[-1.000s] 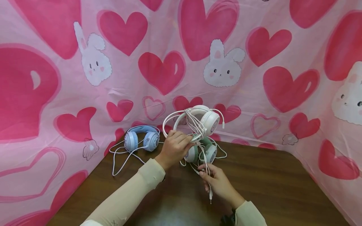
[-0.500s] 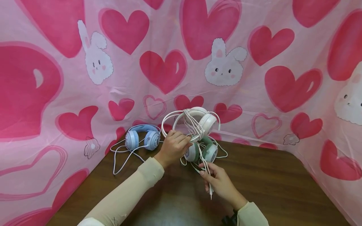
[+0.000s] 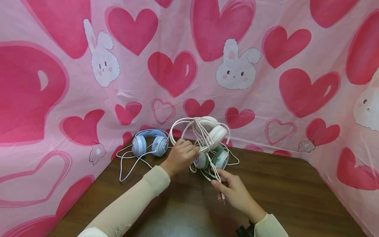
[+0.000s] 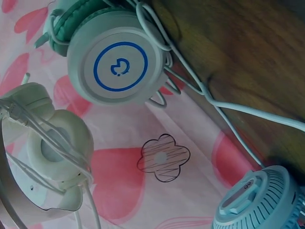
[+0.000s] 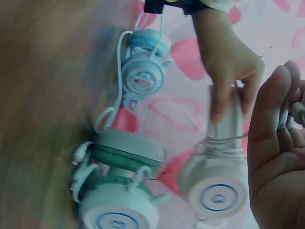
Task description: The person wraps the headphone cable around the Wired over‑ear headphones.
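Headphones [image 3: 215,134] in white, held up at the middle of the scene, above and partly across a green-padded pair [image 3: 221,160]; crowded together in the head view, but apart in the right wrist view. Left grip [image 3: 182,154] narrow, curled round the near left part of the headband [image 5: 226,126], fingertips hard to make out in the head view. Right grip [image 3: 236,191] nearer and farther right, thumb and fingers pinching the loose run of white cord [image 3: 212,164], with the plug [image 3: 223,197] showing just below. Some right fingers hidden behind others in the head view; hand and metal plug end both cut off by the right edge in the right wrist view. Far earcup [image 3: 206,122] partly screened by wound strands.

Long axis of the headphones running left to right, slanted a little toward the far side: band bowed out to the left, cups at the right, microphone tip [image 3: 227,141] drooping. Plug pointing near and down, slightly right.

Blue pair [image 3: 160,146] on the bench [image 3: 281,191] to the left, near the left grip but not touching; cropped at the lower right corner in the left wrist view. Bench surface blurred in the right wrist view.
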Action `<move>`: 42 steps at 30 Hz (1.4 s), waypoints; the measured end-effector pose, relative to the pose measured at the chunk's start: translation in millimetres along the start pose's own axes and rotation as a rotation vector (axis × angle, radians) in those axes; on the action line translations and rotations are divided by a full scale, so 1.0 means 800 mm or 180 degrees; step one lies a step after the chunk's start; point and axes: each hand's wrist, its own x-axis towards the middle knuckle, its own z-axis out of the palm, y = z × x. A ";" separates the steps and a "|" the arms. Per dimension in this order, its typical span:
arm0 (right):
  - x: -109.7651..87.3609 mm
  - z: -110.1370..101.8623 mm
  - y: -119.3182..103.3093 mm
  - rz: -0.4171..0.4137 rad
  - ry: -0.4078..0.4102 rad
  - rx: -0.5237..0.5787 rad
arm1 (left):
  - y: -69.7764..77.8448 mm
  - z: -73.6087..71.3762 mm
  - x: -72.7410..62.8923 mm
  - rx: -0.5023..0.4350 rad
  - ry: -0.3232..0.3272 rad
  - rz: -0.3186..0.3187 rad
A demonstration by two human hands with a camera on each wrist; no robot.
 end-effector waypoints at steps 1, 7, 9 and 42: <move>-0.001 -0.001 -0.004 -0.0020 0.0054 -0.0109 | 0.000 0.000 -0.002 0.0003 -0.0014 0.0010; -0.009 -0.010 -0.027 -0.0734 0.0539 -0.1084 | 0.002 -0.003 -0.011 0.0009 -0.0075 0.0088; -0.010 -0.014 -0.034 -0.1057 0.0702 -0.1294 | 0.003 -0.004 -0.013 -0.0013 -0.0095 0.0109; 0.006 -0.083 -0.087 -0.1871 0.0370 -0.1334 | 0.077 -0.047 0.000 -0.0302 0.0003 0.1218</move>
